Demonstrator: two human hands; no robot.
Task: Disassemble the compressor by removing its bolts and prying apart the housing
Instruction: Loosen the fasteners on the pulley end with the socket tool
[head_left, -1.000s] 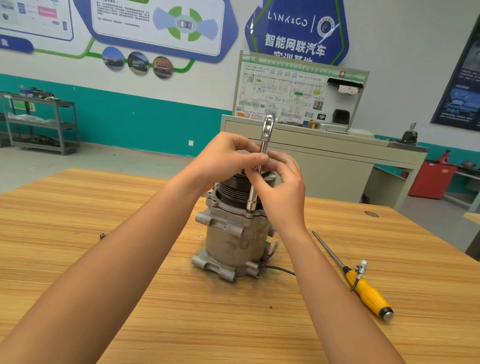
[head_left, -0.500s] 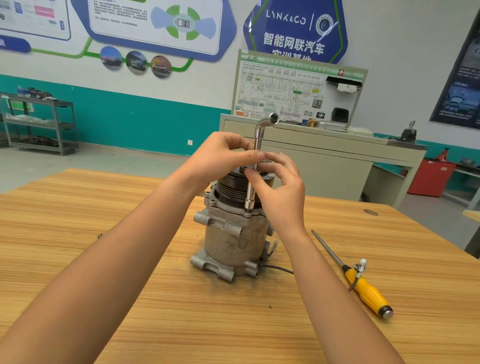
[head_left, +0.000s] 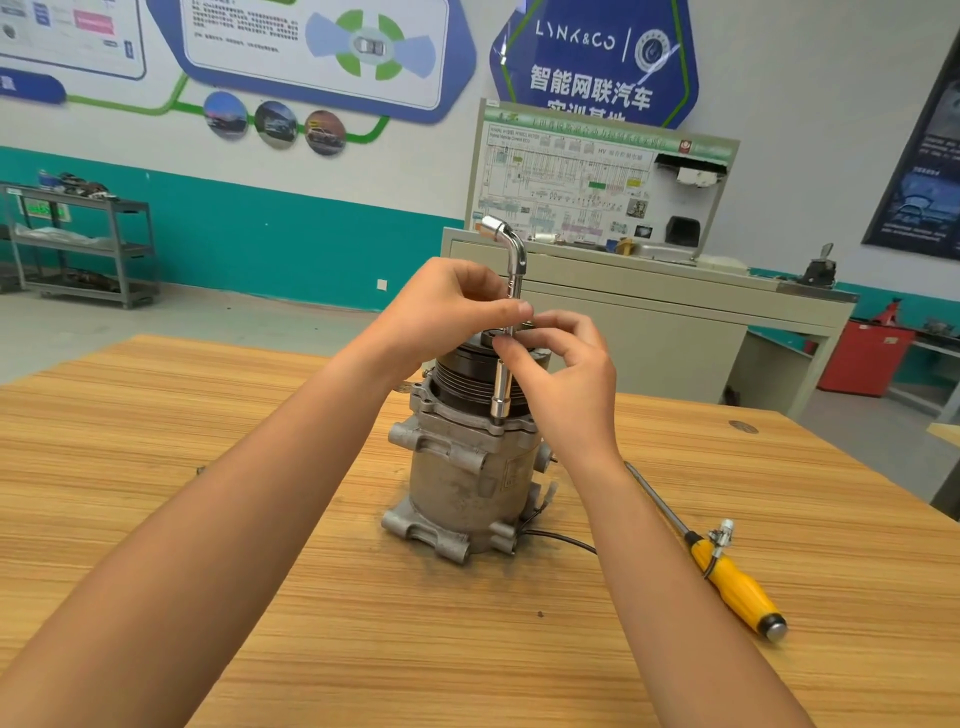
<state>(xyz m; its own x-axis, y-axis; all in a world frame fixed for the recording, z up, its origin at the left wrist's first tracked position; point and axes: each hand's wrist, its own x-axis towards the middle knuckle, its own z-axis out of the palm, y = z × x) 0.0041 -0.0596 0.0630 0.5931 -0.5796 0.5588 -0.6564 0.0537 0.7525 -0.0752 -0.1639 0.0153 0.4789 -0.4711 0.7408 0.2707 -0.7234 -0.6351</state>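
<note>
The wooden bench (head_left: 171, 467) carries the work. Coming in from eight o'clock, the left hand (head_left: 457, 312) has its fingers curled and pinches the upright shaft of the L-shaped socket wrench (head_left: 515, 275) just under the bend. The wrench's short arm points off toward ten o'clock. Its long arm runs straight down, and the socket end sits over a bolt (head_left: 497, 429) on the upper flange.

The compressor (head_left: 462, 483) stands on end near the middle of the bench with its dark grooved pulley (head_left: 462, 376) on top. Its housing halves look closed together, with no gap that I can make out. A thin black wire (head_left: 563, 540) trails from its base toward four o'clock.

The right hand (head_left: 569, 379) comes in from five o'clock and pinches the same shaft lower down between thumb and forefinger, its other fingers loosely bent and holding nothing. At four o'clock from the compressor, well apart from it, a yellow-handled screwdriver (head_left: 737, 587) lies flat with a small metal clamp (head_left: 723, 532) at its collar.

This reads as the bolt-removal step, the wrench being spun by fingertips, which suggests little resistance. Next the socket must stay square on the bolt until it lifts free. After that come any flange bolts left in, which cannot be counted from here. Prying with the screwdriver has not yet started.
</note>
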